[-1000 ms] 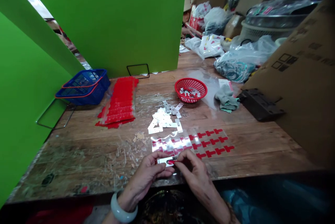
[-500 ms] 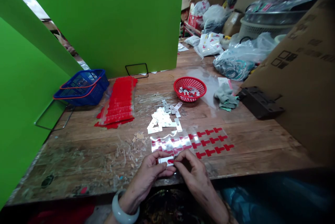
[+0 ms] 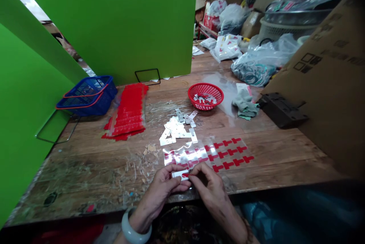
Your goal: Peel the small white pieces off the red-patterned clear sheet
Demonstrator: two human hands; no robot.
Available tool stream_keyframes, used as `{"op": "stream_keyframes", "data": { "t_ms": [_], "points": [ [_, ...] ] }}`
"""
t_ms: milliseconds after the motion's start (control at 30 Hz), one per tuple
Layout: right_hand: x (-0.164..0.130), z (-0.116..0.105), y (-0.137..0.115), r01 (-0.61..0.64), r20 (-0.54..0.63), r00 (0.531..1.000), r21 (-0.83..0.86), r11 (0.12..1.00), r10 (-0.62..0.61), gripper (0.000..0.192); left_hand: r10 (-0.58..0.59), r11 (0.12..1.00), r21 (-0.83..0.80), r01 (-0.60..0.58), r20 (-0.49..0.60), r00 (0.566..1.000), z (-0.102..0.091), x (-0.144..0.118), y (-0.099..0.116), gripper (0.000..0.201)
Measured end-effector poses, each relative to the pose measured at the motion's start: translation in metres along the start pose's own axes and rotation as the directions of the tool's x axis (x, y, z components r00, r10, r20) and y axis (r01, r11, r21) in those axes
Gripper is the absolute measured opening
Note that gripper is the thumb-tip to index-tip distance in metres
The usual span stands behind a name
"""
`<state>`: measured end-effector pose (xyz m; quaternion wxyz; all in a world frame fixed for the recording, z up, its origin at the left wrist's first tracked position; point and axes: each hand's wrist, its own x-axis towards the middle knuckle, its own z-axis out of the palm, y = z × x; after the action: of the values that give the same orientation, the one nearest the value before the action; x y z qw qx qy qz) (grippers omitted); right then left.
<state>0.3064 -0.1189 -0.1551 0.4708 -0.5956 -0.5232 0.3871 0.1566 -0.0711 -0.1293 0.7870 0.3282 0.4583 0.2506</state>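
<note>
- My left hand [image 3: 159, 192] pinched a small white strip [image 3: 179, 174] at the bench [image 3: 285, 152] near edge.
- My right hand [image 3: 209, 189] fingers gripped its red-tipped end.
- Red T-pieces sheet [image 3: 225, 152] lay just beyond.

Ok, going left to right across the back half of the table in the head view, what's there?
Blue basket → stack of red sheets → red round basket → grey cloth → black flat part → cardboard box.
</note>
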Motion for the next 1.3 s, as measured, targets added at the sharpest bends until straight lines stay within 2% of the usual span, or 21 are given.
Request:
{"op": "stream_keyframes", "data": {
  "t_ms": [400, 667, 933, 1100, 1300],
  "points": [
    [0.000, 0.001, 0.000, -0.013, -0.009, 1.000, 0.012, 1.000, 0.013, 0.010, 0.010, 1.000, -0.014, -0.010, 0.006, 1.000, 0.000, -0.001, 0.000, 0.023],
    [0.001, 0.004, 0.001, -0.032, -0.005, 0.999, 0.029, 0.999, 0.032, 0.011, 0.055, 0.996, 0.078, -0.052, -0.044, 0.998, 0.002, 0.003, -0.004, 0.029],
    [0.000, 0.004, 0.000, -0.040, -0.005, 0.999, 0.044, 0.998, 0.040, 0.011, 0.061, 0.995, 0.076, -0.058, -0.038, 0.997, 0.000, 0.002, -0.006, 0.026],
    [0.000, 0.004, -0.002, -0.063, -0.002, 0.998, 0.069, 0.996, 0.063, 0.010, 0.072, 0.992, 0.113, -0.064, -0.071, 0.995, -0.002, 0.004, -0.009, 0.029],
    [-0.002, 0.010, 0.000, -0.113, -0.037, 0.992, 0.109, 0.988, 0.118, 0.008, 0.142, 0.983, 0.136, -0.122, -0.146, 0.979, 0.003, 0.004, -0.006, 0.031]
  ]
}}
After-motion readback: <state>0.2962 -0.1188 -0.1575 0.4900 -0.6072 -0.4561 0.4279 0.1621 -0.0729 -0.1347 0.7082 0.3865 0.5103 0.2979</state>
